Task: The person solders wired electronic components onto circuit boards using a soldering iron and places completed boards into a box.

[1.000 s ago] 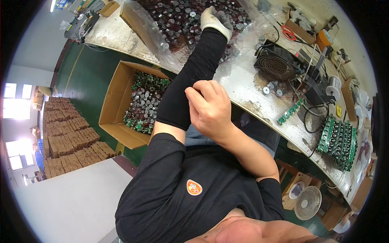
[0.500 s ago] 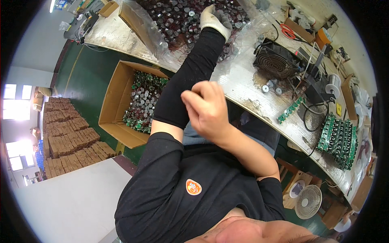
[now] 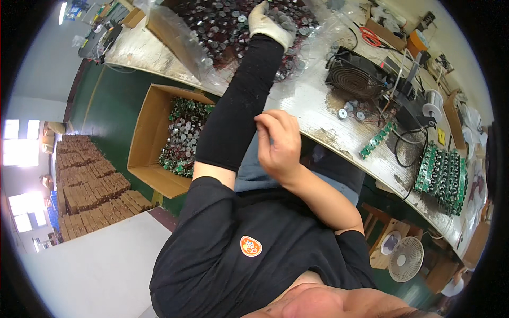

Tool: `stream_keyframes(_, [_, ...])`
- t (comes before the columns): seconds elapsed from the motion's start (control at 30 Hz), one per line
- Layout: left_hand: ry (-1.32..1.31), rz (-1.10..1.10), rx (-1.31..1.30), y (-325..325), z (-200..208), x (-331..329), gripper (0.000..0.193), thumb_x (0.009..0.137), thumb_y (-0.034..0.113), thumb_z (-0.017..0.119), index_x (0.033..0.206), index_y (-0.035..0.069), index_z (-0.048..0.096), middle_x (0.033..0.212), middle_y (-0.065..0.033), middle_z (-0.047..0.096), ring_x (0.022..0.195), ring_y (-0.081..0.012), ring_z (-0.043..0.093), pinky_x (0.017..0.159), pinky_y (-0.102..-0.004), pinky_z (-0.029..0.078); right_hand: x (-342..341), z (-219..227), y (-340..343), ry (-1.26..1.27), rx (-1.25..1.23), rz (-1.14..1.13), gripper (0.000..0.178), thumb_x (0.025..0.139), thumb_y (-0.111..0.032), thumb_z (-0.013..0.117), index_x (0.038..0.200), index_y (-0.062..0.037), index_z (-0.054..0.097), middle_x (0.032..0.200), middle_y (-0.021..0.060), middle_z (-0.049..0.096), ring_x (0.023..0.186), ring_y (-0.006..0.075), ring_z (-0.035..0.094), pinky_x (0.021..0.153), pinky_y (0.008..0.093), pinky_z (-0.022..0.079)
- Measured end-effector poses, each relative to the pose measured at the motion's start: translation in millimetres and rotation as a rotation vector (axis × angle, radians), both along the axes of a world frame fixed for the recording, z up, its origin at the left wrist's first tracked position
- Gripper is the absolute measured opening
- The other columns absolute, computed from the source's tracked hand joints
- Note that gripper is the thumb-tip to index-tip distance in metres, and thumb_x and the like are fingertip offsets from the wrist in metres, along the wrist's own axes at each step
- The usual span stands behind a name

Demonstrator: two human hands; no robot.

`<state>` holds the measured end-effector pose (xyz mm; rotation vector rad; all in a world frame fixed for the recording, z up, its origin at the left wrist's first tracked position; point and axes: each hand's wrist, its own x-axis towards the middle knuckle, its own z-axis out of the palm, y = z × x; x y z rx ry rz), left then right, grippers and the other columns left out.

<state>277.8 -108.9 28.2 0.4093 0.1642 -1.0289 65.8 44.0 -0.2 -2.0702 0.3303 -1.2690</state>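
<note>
My left hand (image 3: 269,25), in a white glove with greyed fingers and a black sleeve above it, lies over a heap of small round metal motors (image 3: 222,26) with thin dark red wires. Its thumb stands apart from the bent fingers, and nothing can be seen held in it. The heap sits on clear plastic in a cardboard box (image 3: 175,40) at the bench's far side. My bare right hand (image 3: 282,146) hovers before the bench edge, next to the left sleeve. Thumb and forefinger meet in a pinch; whatever is between the tips is too small to make out.
A box (image 3: 143,138) of green circuit boards and motors stands below the bench (image 3: 313,114) at left. On the bench are a black fan (image 3: 352,77), loose motors (image 3: 343,113), a green board strip (image 3: 377,140), stacked boards (image 3: 441,177), a wire spool (image 3: 433,103) and red-handled scissors (image 3: 369,36).
My left hand has shifted slightly left and farther away over the motors. My right hand has moved a little right, its fingers turned upward and less tightly curled.
</note>
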Motion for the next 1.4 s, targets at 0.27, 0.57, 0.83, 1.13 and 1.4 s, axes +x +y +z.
stream_keyframes(0.27, [0.005, -0.097, -0.085, 20.8, 1.8, 30.2, 0.028, 0.087, 0.035, 0.061, 0.079, 0.009, 0.053, 0.063, 0.003, 0.047, 0.05, -0.0124, 0.043, 0.048, -0.0255, 0.033, -5.5, 1.4, 19.1, -0.091, 0.172, 0.131, 0.023, 0.074, 0.003, 0.064, 0.096, 0.0009, 0.057, 0.095, 0.015, 0.058, 0.09, 0.0324, 0.057, 0.075, 0.0379, 0.043])
stream_keyframes(0.57, [-0.015, 0.003, -0.1, 21.7, 38.6, 3.4, 0.036, 0.086, 0.041, 0.059, 0.072, 0.009, 0.05, 0.055, 0.0042, 0.039, 0.044, -0.0107, 0.038, 0.042, -0.0238, 0.031, 13.3, -0.8, 9.6, -0.148, 0.258, 0.03, 0.012, 0.077, 0.005, 0.062, 0.088, 0.0022, 0.06, 0.088, 0.014, 0.059, 0.075, 0.0309, 0.057, 0.069, 0.0365, 0.044])
stream_keyframes(0.83, [-0.049, -0.053, -0.139, 16.5, 30.8, 2.3, 0.036, 0.087, 0.042, 0.058, 0.075, 0.009, 0.051, 0.056, 0.0033, 0.039, 0.047, -0.0117, 0.04, 0.043, -0.0252, 0.031, 2.2, -4.0, 14.9, -0.086, 0.188, 0.119, 0.016, 0.075, 0.007, 0.064, 0.089, -0.0003, 0.061, 0.089, 0.0131, 0.06, 0.078, 0.0298, 0.056, 0.07, 0.035, 0.044])
stream_keyframes(1.13, [-0.907, -0.014, 0.41, 102.9, 38.6, -41.6, 0.026, 0.088, 0.03, 0.063, 0.098, 0.007, 0.06, 0.083, 0.0006, 0.056, 0.066, -0.0099, 0.051, 0.061, -0.0248, 0.042, -80.8, -4.8, -12.4, -0.063, 0.337, 0.148, 0.03, 0.075, 0.008, 0.067, 0.104, 0.0024, 0.062, 0.091, 0.0132, 0.059, 0.076, 0.0234, 0.059, 0.067, 0.0304, 0.049])
stream_keyframes(1.4, [-1.431, 0.114, 0.808, 115.4, -11.0, -113.6, 0.04, 0.086, 0.013, 0.067, 0.119, -0.007, 0.057, 0.096, -0.0144, 0.068, 0.069, -0.0119, 0.061, 0.061, -0.0224, 0.048, -170.8, -22.0, -27.9, 0.116, 0.494, 0.072, 0.013, 0.074, 0.01, 0.066, 0.085, 0.0034, 0.064, 0.074, 0.0116, 0.062, 0.063, 0.0203, 0.06, 0.056, 0.0272, 0.046])
